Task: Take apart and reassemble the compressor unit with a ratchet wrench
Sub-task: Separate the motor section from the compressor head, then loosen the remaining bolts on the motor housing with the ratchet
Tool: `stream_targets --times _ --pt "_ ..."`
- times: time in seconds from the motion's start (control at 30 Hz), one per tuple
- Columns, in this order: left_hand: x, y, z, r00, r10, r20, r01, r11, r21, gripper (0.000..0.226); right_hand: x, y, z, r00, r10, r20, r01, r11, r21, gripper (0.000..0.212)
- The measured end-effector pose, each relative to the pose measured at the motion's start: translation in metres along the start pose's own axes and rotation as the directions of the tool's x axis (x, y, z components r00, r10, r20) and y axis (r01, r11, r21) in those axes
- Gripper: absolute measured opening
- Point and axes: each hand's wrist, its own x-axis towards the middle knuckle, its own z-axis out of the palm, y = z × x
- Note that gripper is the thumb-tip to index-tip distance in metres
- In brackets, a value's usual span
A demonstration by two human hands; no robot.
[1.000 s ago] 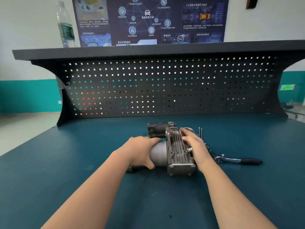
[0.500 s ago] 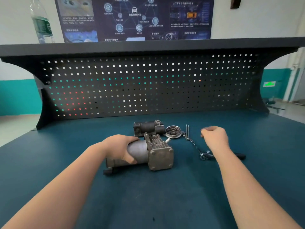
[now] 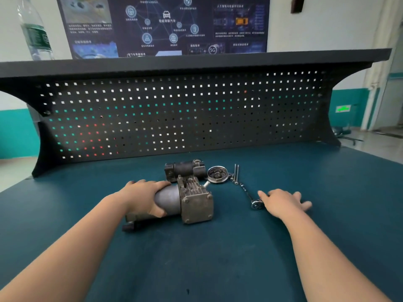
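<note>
Left hand (image 3: 142, 198) clamps the compressor unit (image 3: 185, 200) — round cover (image 3: 217, 174) and bolts (image 3: 236, 173) already off, lying beyond it. Right hand (image 3: 283, 203), fingers spread, lands over the ratchet wrench (image 3: 256, 203) — reassembly looks still ahead.

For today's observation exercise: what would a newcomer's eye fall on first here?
The grey compressor unit lying mid-bench, gripped by the left hand. To its right, the right hand spreads over the ratchet wrench. Behind lie a round cover and long bolts.
</note>
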Motion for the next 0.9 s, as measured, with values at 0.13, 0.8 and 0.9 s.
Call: stream_targets --times 0.13,0.8,0.9 --pt "-0.020 0.024 -0.001 0.975 -0.213 0.060 0.212 0.977 0.013 0.080 -0.006 -0.002 0.014 0.981 0.047 -0.186 -0.044 0.999 0.023 0.061" --pt "-0.052 0.131 0.005 0.645 0.127 -0.753 -0.421 0.882 -0.212 0.050 -0.064 -0.040 -0.048 0.824 -0.223 -0.521 0.560 0.459 0.690 0.061" --pt "-0.056 0.128 0.005 0.723 0.112 -0.682 -0.488 0.782 -0.388 0.035 -0.077 -0.052 -0.042 0.795 -0.317 -0.517 0.606 0.408 0.683 0.064"
